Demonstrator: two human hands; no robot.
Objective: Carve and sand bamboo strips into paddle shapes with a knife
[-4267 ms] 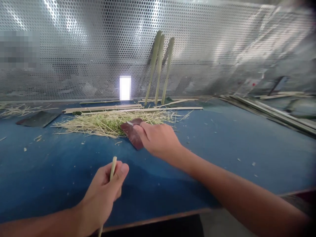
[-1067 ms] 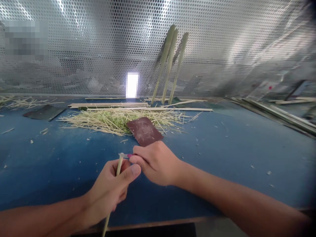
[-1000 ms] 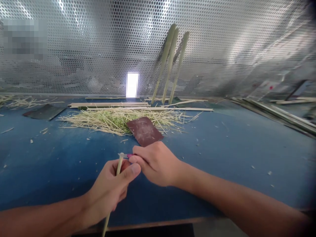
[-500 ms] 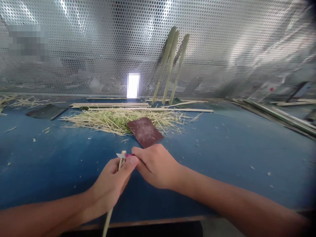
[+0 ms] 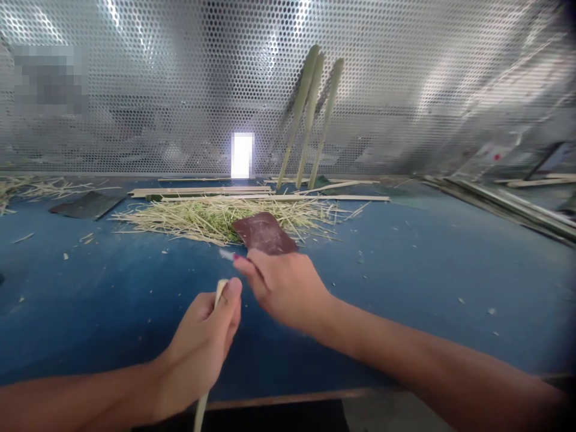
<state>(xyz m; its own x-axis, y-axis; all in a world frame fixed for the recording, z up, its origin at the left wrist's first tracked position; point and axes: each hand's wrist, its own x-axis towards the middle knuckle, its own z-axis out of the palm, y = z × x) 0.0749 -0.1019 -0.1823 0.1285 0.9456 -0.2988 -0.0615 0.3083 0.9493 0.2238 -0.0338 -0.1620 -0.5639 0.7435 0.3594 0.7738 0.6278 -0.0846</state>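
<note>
My left hand (image 5: 202, 336) is closed around a pale bamboo strip (image 5: 220, 289). Its short upper end sticks out by my thumb, and the lower length runs down past the table's front edge. My right hand (image 5: 288, 285) grips a small knife (image 5: 227, 255) with a purplish-red handle, mostly hidden in my fingers. The short blade points left, just above the strip's end and apart from it. Right behind my right hand lies a brown sheet of sandpaper (image 5: 264, 231), partly on a heap of thin shavings (image 5: 198, 217).
Three long green strips (image 5: 310, 114) lean against the perforated metal wall (image 5: 171, 78). Flat strips (image 5: 202, 191) lie behind the heap. A dark sheet (image 5: 87, 205) is at left, and long pieces (image 5: 508, 207) lie at right. Small chips dot the blue tabletop (image 5: 405, 288).
My right hand has lifted the knife up and away from the strip's end, where the blade was against it. My left hand keeps its hold, nearly in place.
</note>
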